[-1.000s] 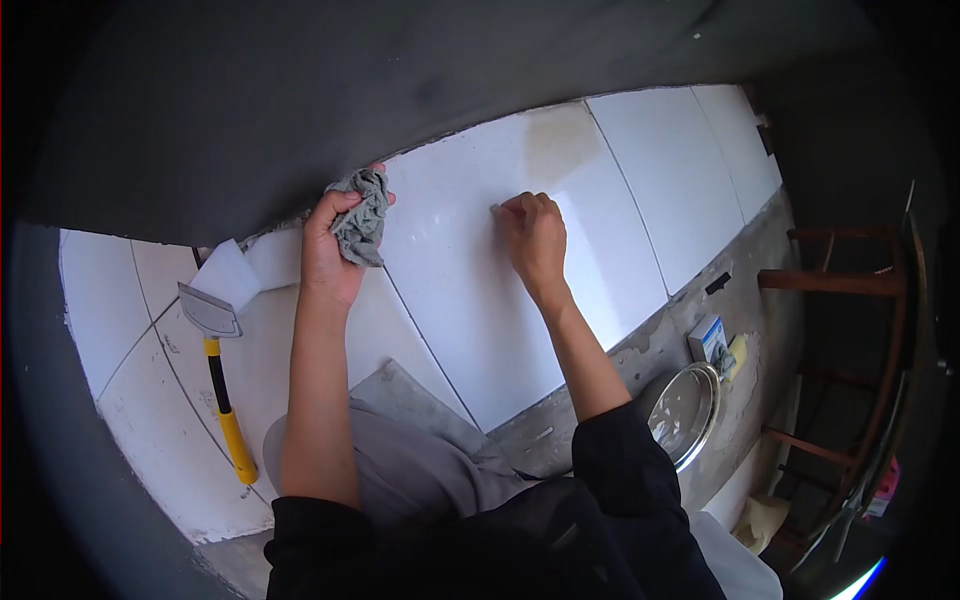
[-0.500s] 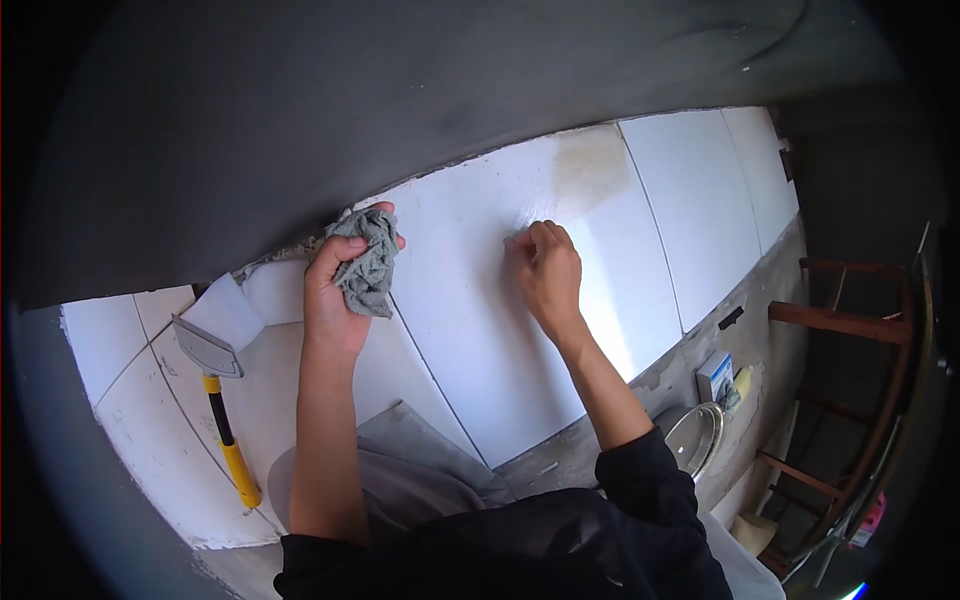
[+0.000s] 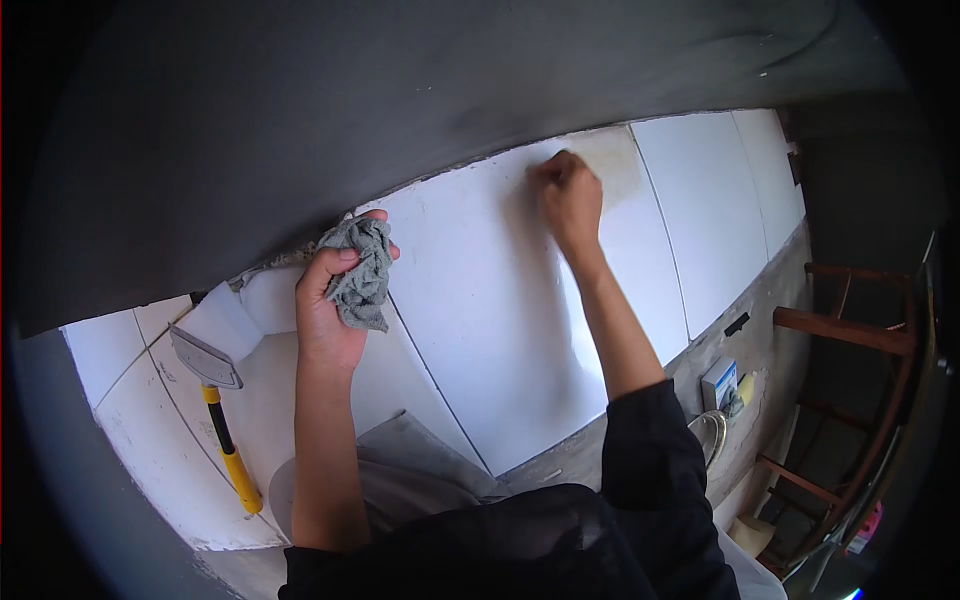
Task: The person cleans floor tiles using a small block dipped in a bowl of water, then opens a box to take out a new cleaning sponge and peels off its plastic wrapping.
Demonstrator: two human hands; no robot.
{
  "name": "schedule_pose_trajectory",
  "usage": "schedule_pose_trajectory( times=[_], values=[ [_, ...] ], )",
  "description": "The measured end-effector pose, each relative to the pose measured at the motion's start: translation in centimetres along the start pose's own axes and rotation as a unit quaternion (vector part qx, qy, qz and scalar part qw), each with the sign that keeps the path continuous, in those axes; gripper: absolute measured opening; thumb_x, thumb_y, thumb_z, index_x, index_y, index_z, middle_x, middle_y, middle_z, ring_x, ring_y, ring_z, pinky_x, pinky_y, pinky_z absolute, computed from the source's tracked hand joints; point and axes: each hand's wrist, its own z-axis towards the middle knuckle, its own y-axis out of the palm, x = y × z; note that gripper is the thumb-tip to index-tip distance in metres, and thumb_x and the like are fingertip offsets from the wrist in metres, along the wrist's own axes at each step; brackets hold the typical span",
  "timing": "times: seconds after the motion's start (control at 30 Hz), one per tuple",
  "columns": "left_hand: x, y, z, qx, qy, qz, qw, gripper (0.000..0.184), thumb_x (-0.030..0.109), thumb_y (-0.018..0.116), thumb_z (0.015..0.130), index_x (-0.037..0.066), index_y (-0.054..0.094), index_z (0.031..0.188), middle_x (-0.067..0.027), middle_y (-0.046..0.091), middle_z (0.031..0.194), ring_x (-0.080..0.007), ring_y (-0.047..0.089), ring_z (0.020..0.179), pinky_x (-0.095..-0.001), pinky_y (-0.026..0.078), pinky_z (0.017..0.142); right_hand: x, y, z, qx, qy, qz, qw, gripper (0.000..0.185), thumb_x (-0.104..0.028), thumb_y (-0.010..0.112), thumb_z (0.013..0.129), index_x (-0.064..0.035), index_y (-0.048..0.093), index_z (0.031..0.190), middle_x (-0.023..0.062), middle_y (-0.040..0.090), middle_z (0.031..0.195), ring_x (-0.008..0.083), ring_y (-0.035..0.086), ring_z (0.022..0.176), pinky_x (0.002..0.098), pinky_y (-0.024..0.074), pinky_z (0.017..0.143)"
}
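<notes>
My left hand (image 3: 325, 300) is wrapped round a crumpled grey-green cloth (image 3: 362, 272), held above the white tiles near the dark wall. My right hand (image 3: 572, 205) is closed, fingers pressed together, over the upper part of a large white tile (image 3: 480, 270). What it grips, if anything, is hidden by the fingers. Just right of its knuckles, a beige stained patch (image 3: 618, 165) marks the tile at the wall edge. To the left of my left arm lies a scraper (image 3: 228, 440) with a yellow and black handle and a wide grey head.
A dark wall (image 3: 300, 130) runs along the tiles' far edge. White blocks or pads (image 3: 225, 318) rest beside the scraper head. On the right, a small blue and white box (image 3: 718, 385) and a metal bowl rim (image 3: 712, 430) sit on bare grey floor, near a reddish-brown frame (image 3: 845, 328).
My right hand has moved up the tile towards the wall and slightly right, nearer the beige patch. My left hand still holds the cloth, in nearly the same place.
</notes>
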Motion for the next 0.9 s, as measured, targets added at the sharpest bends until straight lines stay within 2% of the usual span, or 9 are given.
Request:
schedule_pose_trajectory(
  times=[0.1,0.2,0.23,0.4,0.5,0.6,0.73,0.83,0.9],
  values=[
    [0.2,0.3,0.0,0.003,0.006,-0.007,1.0,0.045,0.017,0.052,0.075,-0.004,0.06,0.115,-0.0108,0.064,0.113,-0.0212,0.063,0.089,-0.0266,0.046,0.078,-0.1,0.0,3.9,0.037,0.068,-0.017,0.997,0.009,-0.007,0.059,0.078,-0.0015,0.065,0.082,0.0189,0.066,0.083,0.0376,0.064,0.079,0.0453,0.0499,0.074],
    [0.3,0.4,0.0,0.005,0.005,-0.015,1.0,0.045,0.016,0.052,0.075,-0.004,0.06,0.115,-0.011,0.064,0.112,-0.0215,0.062,0.089,-0.0268,0.046,0.078,-0.8,0.9,1.5,0.029,-0.016,-0.036,0.999,0.01,-0.007,0.059,0.078,-0.001,0.065,0.084,0.0186,0.066,0.083,0.0376,0.064,0.079,0.0448,0.05,0.075],
    [0.3,0.3,0.1,0.006,0.004,-0.015,1.0,0.045,0.016,0.052,0.075,-0.004,0.06,0.115,-0.0111,0.064,0.112,-0.0217,0.062,0.089,-0.027,0.046,0.078,-1.4,1.0,0.4,-0.003,-0.047,-0.034,0.998,0.01,-0.006,0.059,0.077,-0.0003,0.065,0.083,0.0187,0.067,0.083,0.0377,0.064,0.08,0.0448,0.0498,0.075],
    [0.5,0.3,-0.1,0.003,0.004,-0.02,1.0,0.045,0.016,0.052,0.075,-0.004,0.06,0.114,-0.0112,0.064,0.111,-0.0218,0.062,0.09,-0.0276,0.046,0.08,-1.4,-0.3,3.0,0.01,0.069,0.029,0.997,0.009,-0.008,0.06,0.077,-0.0008,0.065,0.079,0.019,0.067,0.085,0.0378,0.064,0.081,0.044,0.0497,0.077],
    [0.5,0.5,-0.2,0.001,0.009,-0.029,1.0,0.045,0.016,0.052,0.075,-0.004,0.06,0.114,-0.0112,0.064,0.111,-0.0217,0.062,0.09,-0.0276,0.046,0.081,-1.4,0.9,2.0,0.062,0.063,-0.016,0.996,0.011,-0.01,0.061,0.077,-0.0017,0.067,0.081,0.019,0.068,0.085,0.0377,0.065,0.082,0.0432,0.0501,0.077],
    [0.7,0.6,-0.3,0.007,0.013,-0.022,1.0,0.044,0.016,0.052,0.076,-0.004,0.06,0.114,-0.0111,0.064,0.112,-0.0217,0.062,0.091,-0.0278,0.046,0.082,-1.5,0.5,2.0,0.015,0.036,-0.023,0.999,0.012,-0.01,0.06,0.078,-0.0017,0.067,0.082,0.0193,0.069,0.085,0.038,0.065,0.082,0.0432,0.0503,0.077],
    [0.9,0.3,-0.3,0.003,0.008,-0.03,1.0,0.044,0.016,0.052,0.077,-0.004,0.06,0.115,-0.0113,0.064,0.113,-0.022,0.063,0.092,-0.0286,0.046,0.083,-0.5,-0.6,3.8,0.041,0.097,-0.018,0.994,0.012,-0.01,0.06,0.077,-0.0021,0.067,0.083,0.0191,0.069,0.086,0.0378,0.066,0.083,0.0432,0.0503,0.077],
    [1.0,0.4,-0.4,0.005,0.014,-0.045,0.999,0.044,0.017,0.052,0.077,-0.005,0.06,0.115,-0.0117,0.064,0.114,-0.0222,0.063,0.092,-0.029,0.046,0.084,-0.8,0.2,2.9,0.064,0.068,-0.045,0.995,0.013,-0.01,0.061,0.077,-0.0021,0.068,0.084,0.0187,0.069,0.086,0.0373,0.066,0.083,0.0426,0.0505,0.078],
    [1.2,0.5,-0.4,0.005,0.014,-0.049,0.999,0.044,0.017,0.052,0.077,-0.005,0.06,0.115,-0.0119,0.064,0.114,-0.0223,0.063,0.092,-0.029,0.046,0.085,-1.1,0.5,2.1,0.025,0.018,-0.042,0.999,0.013,-0.011,0.061,0.078,-0.0016,0.068,0.084,0.0189,0.069,0.086,0.0373,0.066,0.083,0.0427,0.0505,0.077]
  ],
)
